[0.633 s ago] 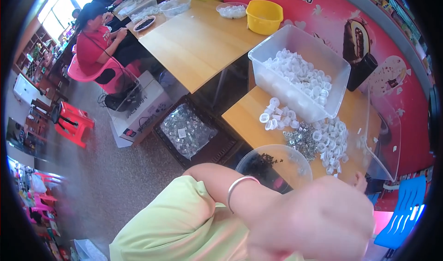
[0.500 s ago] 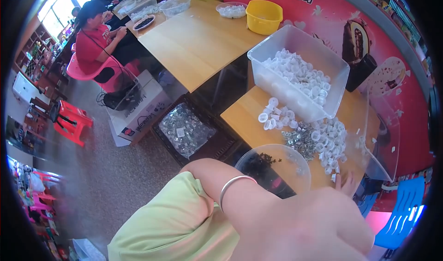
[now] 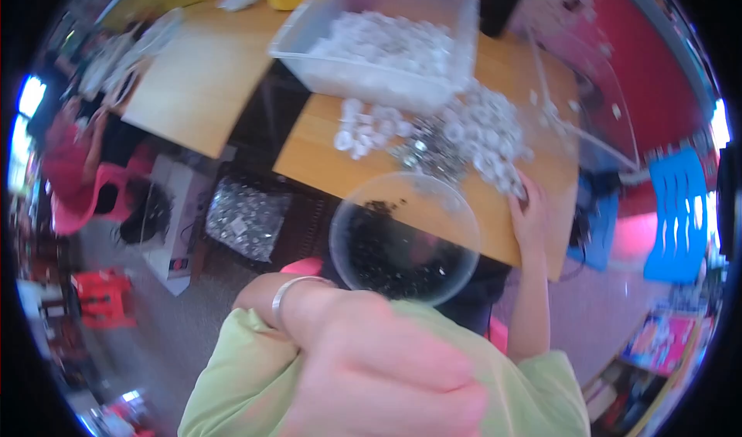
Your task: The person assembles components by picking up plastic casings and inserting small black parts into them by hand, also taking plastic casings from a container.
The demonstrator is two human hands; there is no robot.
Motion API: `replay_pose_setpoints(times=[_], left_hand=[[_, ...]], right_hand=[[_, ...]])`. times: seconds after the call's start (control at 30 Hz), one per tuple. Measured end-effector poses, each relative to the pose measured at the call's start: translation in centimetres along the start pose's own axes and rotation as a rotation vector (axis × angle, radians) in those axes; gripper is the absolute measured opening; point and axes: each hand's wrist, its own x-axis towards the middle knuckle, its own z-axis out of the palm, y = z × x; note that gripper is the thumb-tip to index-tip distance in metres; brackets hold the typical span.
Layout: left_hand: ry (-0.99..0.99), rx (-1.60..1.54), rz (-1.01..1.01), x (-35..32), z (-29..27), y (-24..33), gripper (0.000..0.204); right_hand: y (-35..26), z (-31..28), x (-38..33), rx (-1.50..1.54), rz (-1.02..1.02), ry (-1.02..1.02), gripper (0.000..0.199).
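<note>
My left hand [image 3: 386,367], with a silver bracelet [image 3: 287,294] at its wrist, is raised close to the view, fingers curled closed. Whatever it may hold is hidden. On the right, my right hand [image 3: 530,214] rests at the near end of a pile of small white round plastic pieces [image 3: 487,132], thumb and finger closing on a white plastic piece [image 3: 516,188]; blur softens this. Beside the pile lie shiny silvery small pieces [image 3: 429,149]. A round clear tub [image 3: 468,244] with small dark pieces sits at the table's near edge, partly overhanging it.
A large translucent bin [image 3: 371,85] of white pieces stands on the table [image 3: 309,155]. Left of the table are a bag of silvery pieces [image 3: 246,217], a cardboard box [image 3: 174,221] and a seated person in red [image 3: 73,159]. A blue chair [image 3: 676,213] stands right.
The view has swung right and down, so the table appears further left. My left hand has drawn back toward me, uncovering the tub and my right forearm. My right hand stays by the white pile.
</note>
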Motion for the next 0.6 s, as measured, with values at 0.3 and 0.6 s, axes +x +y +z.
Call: replay_pose_setpoints(times=[0.3, 0.6], left_hand=[[-0.179, 0.426, -0.474, 0.6, 1.7, 2.4, 0.018], [-0.148, 0.033, -0.809, -8.9, -4.8, -3.6, 0.049]], right_hand=[[1.6, 0.4, -0.9, 0.301, 0.218, 0.104, 0.035], [-7.2, -3.3, -1.5, 0.467, 0.015, 0.207, 0.026]])
